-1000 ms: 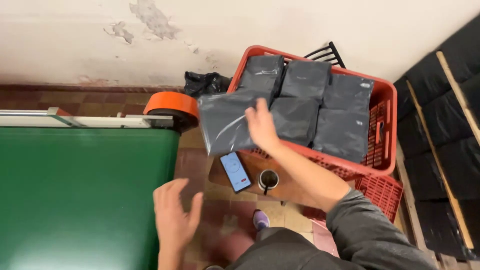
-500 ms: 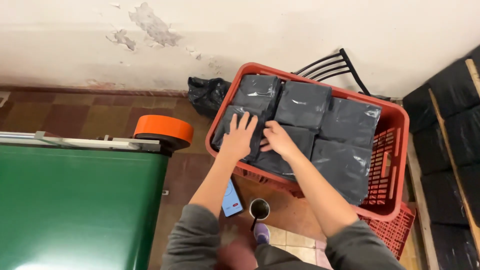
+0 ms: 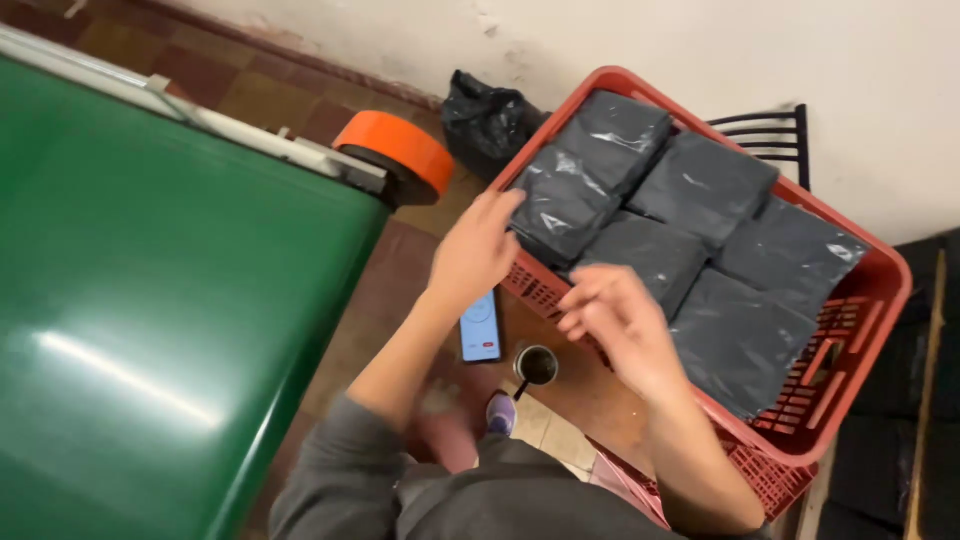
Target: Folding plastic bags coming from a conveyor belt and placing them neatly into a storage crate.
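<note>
The person leans over a red plastic crate packed with flat dark grey plastic parcels. The left hand rests at the crate's near left corner, its fingers spread and touching the edge of the nearest grey parcel, which lies tilted on top of the others; the hand is not closed around it. The right hand hovers just over the crate's near rim, fingers loosely curled and apart, holding nothing.

To lift that parcel cleanly, the left fingers would do best to slide under its near edge while the right hand comes in on the opposite side, since the slick film probably slips under a one-handed pinch. Lifting straight up should keep it from dragging its neighbours out of their rows.

Below the hands a phone and a small metal cup sit on a brown stool, just beside the crate's rim, so a low swing of the parcel could knock them. A green conveyor belt with an orange end roller stands to the left, well apart from the crate.
</note>
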